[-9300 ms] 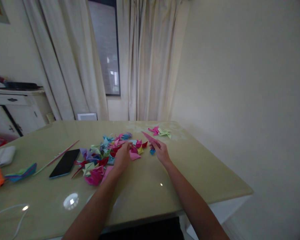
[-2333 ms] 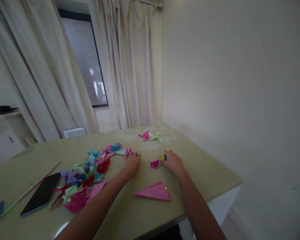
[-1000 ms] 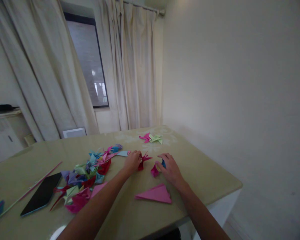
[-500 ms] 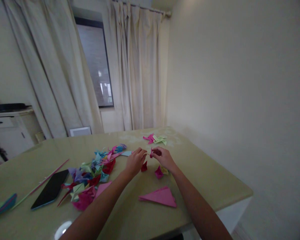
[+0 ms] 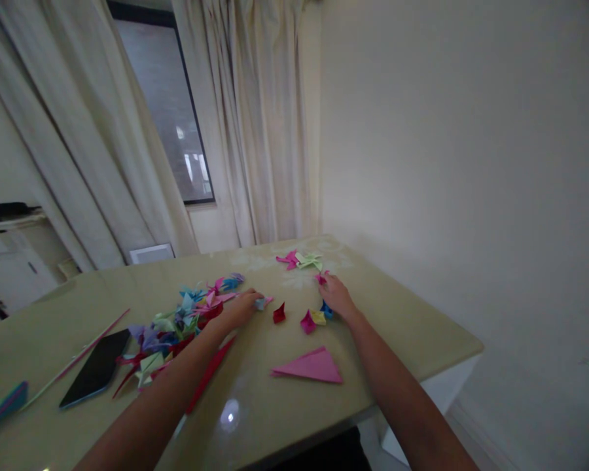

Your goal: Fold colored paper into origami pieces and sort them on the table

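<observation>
One red folded paper (image 5: 279, 313), a magenta folded paper (image 5: 307, 322), a yellow folded paper (image 5: 319, 318) and a blue folded paper (image 5: 326, 310) lay on the glossy table (image 5: 402, 333) in the head view, the blue one just beside the right hand (image 5: 338, 296), whose fingertips pinched a small pink folded paper (image 5: 321, 279). At the edge of the origami heap (image 5: 169, 333), the left hand (image 5: 245, 306) touched a light-blue folded paper (image 5: 260, 303), though whether its partly hidden fingers gripped it could not be told. Nearer the person lay a pink paper triangle (image 5: 311, 366), well apart from the black-screened phone (image 5: 95, 368) beyond the heap.
</observation>
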Tool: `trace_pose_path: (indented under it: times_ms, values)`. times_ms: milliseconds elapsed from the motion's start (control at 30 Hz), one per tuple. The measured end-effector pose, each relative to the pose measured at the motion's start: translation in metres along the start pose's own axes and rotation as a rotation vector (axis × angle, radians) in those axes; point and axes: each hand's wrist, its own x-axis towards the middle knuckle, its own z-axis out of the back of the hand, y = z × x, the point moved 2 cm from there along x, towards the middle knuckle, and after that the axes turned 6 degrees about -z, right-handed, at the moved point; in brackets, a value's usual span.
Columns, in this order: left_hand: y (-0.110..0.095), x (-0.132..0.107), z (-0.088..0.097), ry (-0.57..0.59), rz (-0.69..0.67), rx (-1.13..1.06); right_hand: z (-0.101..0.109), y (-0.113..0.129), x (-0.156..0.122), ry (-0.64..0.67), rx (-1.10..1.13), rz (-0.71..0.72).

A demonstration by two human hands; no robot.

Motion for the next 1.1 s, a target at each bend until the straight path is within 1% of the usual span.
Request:
trace_pose_path:
  times_ms: [167, 300, 400, 533, 600, 633, 667, 700, 767, 833, 900, 967, 1033, 1100]
  values:
    - [0.009, 0.004, 0.017, 0.049, 0.069, 0.099, -0.001, 0.001, 0.004, -0.075, 0.153, 0.068]
    - [0.005, -0.003, 0.026, 0.019, 0.089, 0.133, 0.005, -0.002, 0.005, -0.2, 0.263, 0.042]
    - [-0.004, -0.01, 0.032, -0.056, 0.124, 0.159, 0.014, -0.003, 0.004, -0.334, 0.322, 0.003]
    - [-0.019, -0.018, 0.044, -0.231, 0.182, 0.178, 0.028, 0.006, -0.001, -0.499, 0.376, -0.009]
    - [-0.03, -0.021, 0.047, -0.307, 0.208, 0.173, 0.033, 0.016, -0.006, -0.545, 0.411, 0.028]
    - [-0.036, -0.024, 0.047, -0.34, 0.21, 0.158, 0.034, 0.022, -0.009, -0.54, 0.433, 0.059]
    - [-0.045, -0.027, 0.045, -0.382, 0.193, 0.113, 0.034, 0.029, -0.012, -0.506, 0.458, 0.096]
    - [-0.054, -0.031, 0.041, -0.433, 0.158, 0.034, 0.033, 0.036, -0.016, -0.442, 0.483, 0.137]
    - [-0.073, -0.041, 0.03, -0.536, 0.063, -0.197, 0.025, 0.052, -0.024, -0.256, 0.532, 0.218]
    - [-0.091, -0.05, 0.015, -0.594, -0.011, -0.418, 0.015, 0.066, -0.033, -0.041, 0.587, 0.299]
    - [-0.104, -0.057, 0.002, -0.582, -0.022, -0.521, 0.003, 0.078, -0.041, 0.158, 0.63, 0.363]
    - [-0.109, -0.061, -0.007, -0.543, -0.008, -0.563, -0.005, 0.087, -0.048, 0.314, 0.664, 0.386]
    - [-0.111, -0.064, -0.01, -0.491, 0.03, -0.568, -0.006, 0.093, -0.053, 0.384, 0.714, 0.374]
    - [-0.11, -0.067, -0.008, -0.429, 0.066, -0.549, -0.002, 0.099, -0.056, 0.402, 0.751, 0.364]
